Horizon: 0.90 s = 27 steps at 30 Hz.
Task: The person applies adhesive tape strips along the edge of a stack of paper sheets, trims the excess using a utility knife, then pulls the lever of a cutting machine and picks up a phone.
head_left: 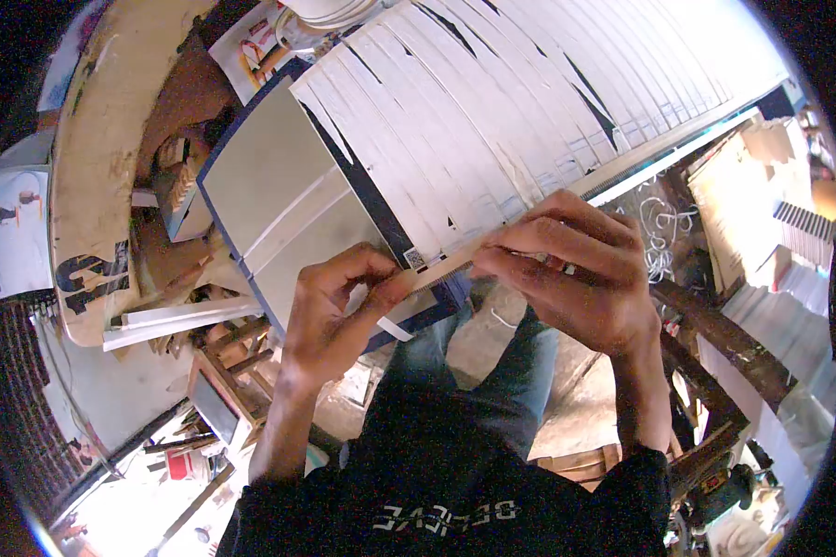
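A row of long white strips [455,121] lies side by side on a dark-edged board, with black gaps between some of them. Along their near edge runs a narrow beige strip [453,262], beside a small square black-and-white printed label [414,255]. My left hand [330,311] is closed, thumb and forefinger pinching the near left end of this beige strip. My right hand [581,269] grips the same strip a little to the right, fingers bent over it. Its fingertips partly hide the strip. A short white tab [396,329] hangs below my left hand.
A greyish panel with a blue border [288,172] lies left of the white strips. A worn wooden board marked with numerals [97,186] stands farther left. White cord [659,223] is tangled on the right, near cardboard [738,204]. Wooden frames [228,395] stand lower left.
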Motion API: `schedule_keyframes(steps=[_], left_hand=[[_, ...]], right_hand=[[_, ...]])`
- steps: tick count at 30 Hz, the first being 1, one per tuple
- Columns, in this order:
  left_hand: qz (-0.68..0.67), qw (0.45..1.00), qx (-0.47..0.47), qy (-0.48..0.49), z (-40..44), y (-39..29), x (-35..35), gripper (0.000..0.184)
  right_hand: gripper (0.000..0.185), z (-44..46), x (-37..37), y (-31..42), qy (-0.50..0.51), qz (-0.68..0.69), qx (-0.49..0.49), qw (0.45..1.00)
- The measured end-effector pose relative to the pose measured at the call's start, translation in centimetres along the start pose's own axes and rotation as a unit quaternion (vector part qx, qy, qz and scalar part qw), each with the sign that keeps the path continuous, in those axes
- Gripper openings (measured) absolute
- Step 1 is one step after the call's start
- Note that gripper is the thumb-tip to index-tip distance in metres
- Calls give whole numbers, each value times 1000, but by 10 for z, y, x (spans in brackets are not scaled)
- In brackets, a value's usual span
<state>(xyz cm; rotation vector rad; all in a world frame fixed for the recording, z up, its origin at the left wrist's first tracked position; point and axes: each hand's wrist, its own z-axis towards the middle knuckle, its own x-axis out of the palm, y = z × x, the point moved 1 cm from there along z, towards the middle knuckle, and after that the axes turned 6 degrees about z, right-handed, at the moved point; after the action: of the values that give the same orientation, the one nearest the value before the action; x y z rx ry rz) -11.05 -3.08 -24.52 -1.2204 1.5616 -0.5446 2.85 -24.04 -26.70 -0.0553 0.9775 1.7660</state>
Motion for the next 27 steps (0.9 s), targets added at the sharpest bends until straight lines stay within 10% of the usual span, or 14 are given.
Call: schedule_keyframes(steps=[12,17,27], left_hand=[[40,998,50,0,-4,0,2,6],[-144,989,-10,-8,-12,-5,4,13],[96,993,31,-54,-5,-7,10,11]], right_hand=[[33,-1,19,20,102,-48,-50,992],[23,-7,24,22,56,-80,-117,988],[27,-17,-3,-10,-28,-37,-65,997]])
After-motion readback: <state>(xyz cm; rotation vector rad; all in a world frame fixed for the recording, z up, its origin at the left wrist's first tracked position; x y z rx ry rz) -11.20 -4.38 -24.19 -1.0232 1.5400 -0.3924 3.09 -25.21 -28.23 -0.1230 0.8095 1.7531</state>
